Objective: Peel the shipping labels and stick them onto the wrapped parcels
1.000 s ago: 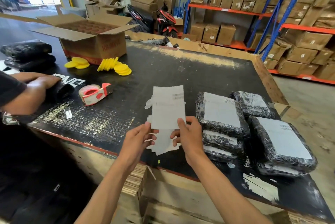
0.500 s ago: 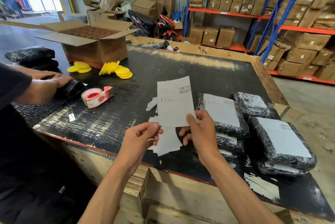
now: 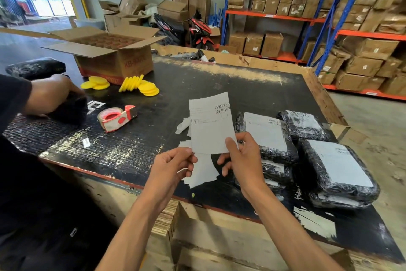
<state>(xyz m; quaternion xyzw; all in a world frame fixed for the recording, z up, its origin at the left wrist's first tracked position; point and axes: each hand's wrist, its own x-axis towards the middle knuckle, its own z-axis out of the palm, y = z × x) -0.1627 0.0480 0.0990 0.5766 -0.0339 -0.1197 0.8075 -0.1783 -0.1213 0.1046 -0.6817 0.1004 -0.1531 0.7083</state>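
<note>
The shipping label (image 3: 209, 123) stands upright above the near edge of the black table (image 3: 219, 86), barcode at its upper right corner. The right hand (image 3: 243, 158) pinches the label's lower right corner, thumb laid across the front face and the other fingers curled behind it; its forearm runs in from 5 o'clock. The left hand (image 3: 173, 165) sits at the label's 7 o'clock, fingers curled, thumb and forefinger closed on the label's lower left corner or the paper just under it; which of the two I cannot tell. Its forearm rises from 7 o'clock. Below the label, between the two hands, hangs a loose sheaf of white backing sheets (image 3: 202, 172).

At 3 o'clock from the label lie the wrapped parcels (image 3: 316, 161), black and glossy, stacked in low piles, the top ones already bearing white labels. The nearest pile sits just behind the right hand's knuckles.

At 9 o'clock from the label a red tape dispenser (image 3: 117, 117) rests on the table. Beyond it, toward 10 o'clock, yellow discs (image 3: 140, 85) lie in small heaps beside an open cardboard box (image 3: 114, 55). At the far left another person's hand (image 3: 52, 92) presses down on a dark bundle (image 3: 72, 108).
</note>
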